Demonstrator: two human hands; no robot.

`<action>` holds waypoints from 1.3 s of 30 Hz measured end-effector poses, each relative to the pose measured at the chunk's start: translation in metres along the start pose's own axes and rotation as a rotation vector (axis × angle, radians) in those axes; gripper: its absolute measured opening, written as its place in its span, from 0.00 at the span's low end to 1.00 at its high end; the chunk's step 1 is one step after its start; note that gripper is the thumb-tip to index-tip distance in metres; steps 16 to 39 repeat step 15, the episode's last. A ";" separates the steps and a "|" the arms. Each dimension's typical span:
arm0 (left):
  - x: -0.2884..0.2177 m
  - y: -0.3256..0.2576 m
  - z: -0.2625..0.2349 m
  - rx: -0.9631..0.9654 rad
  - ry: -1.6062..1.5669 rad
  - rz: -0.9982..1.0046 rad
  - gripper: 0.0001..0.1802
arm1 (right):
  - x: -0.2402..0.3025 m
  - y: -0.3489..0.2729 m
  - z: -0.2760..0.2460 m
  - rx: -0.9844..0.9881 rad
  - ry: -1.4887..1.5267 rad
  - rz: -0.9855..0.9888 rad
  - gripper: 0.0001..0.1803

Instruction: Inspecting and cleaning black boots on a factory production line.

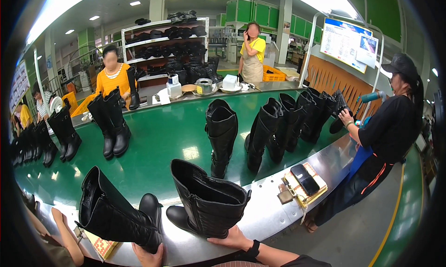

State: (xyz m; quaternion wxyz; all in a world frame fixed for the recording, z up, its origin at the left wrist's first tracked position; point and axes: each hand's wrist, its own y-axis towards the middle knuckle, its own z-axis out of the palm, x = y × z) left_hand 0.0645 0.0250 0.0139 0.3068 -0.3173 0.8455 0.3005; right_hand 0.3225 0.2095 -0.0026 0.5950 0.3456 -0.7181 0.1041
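At six o'clock, nearest to us, our right hand [234, 239] lies flat with fingers stretched out against the lower back of a tall black quilted leather boot with a side zip [204, 204], pressing on it without closing around it; this boot stands upright on the steel edge strip [274, 211] of the conveyor, its toe pointing toward seven o'clock. Just to the left, at about seven o'clock, our left hand [149, 255] cups the heel end of a second tall black leather boot [116, 213], fingers curled up around it in a loose hold; this boot leans over with its open shaft tilted toward nine o'clock, and it rests near a small yellow patterned card [103, 246]. Another person's forearm [65, 232] comes in at eight o'clock beside that boot. Toward four o'clock a black phone [304, 179] lies on a stack of pale boxes. Farther out, on the green conveyor belt [162, 141], a single upright black boot [221, 134] stands at twelve o'clock, with a cluster of black boots [288, 120] at one o'clock and pairs at ten o'clock. A person in black [390, 127] works at two o'clock, and two people in yellow stand beyond the belt before shelves of boots [172, 39].
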 end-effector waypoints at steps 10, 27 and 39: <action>-0.003 0.001 -0.001 0.013 0.022 -0.009 0.41 | 0.004 0.000 -0.001 -0.013 0.011 -0.011 0.35; 0.091 -0.009 0.034 -0.077 0.048 0.064 0.57 | 0.005 0.001 -0.001 0.015 0.009 -0.001 0.34; 0.091 -0.009 0.034 -0.077 0.048 0.064 0.57 | 0.005 0.001 -0.001 0.015 0.009 -0.001 0.34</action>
